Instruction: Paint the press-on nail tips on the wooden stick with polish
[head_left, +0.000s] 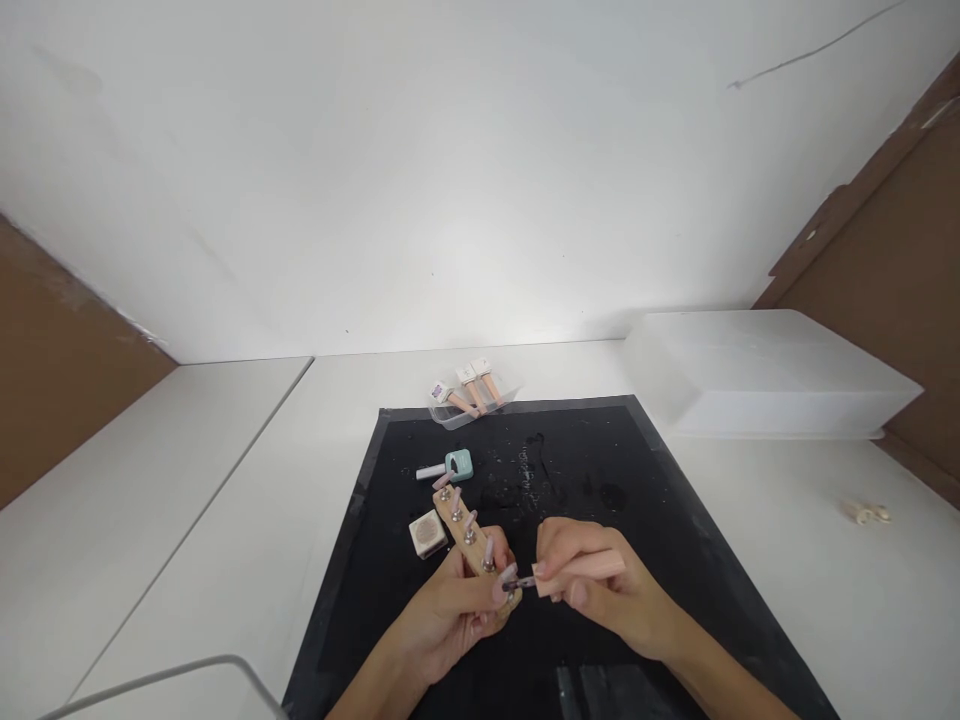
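My left hand (457, 610) is closed around the near end of a wooden nail-tip stand (466, 535) that carries several pale false nails on metal posts. My right hand (592, 590) is closed on a peach polish brush cap (581, 570), and its brush tip touches the nearest false nail (510, 575). Both hands hover over a black mat (600, 470).
On the mat lie a mint-green bottle (457, 465) and a small square cream jar (427, 533). A clear tray with peach-capped polish bottles (469, 390) sits at the mat's far edge. A large white box (757, 375) stands at right, and a small cream object (866, 513) beside it.
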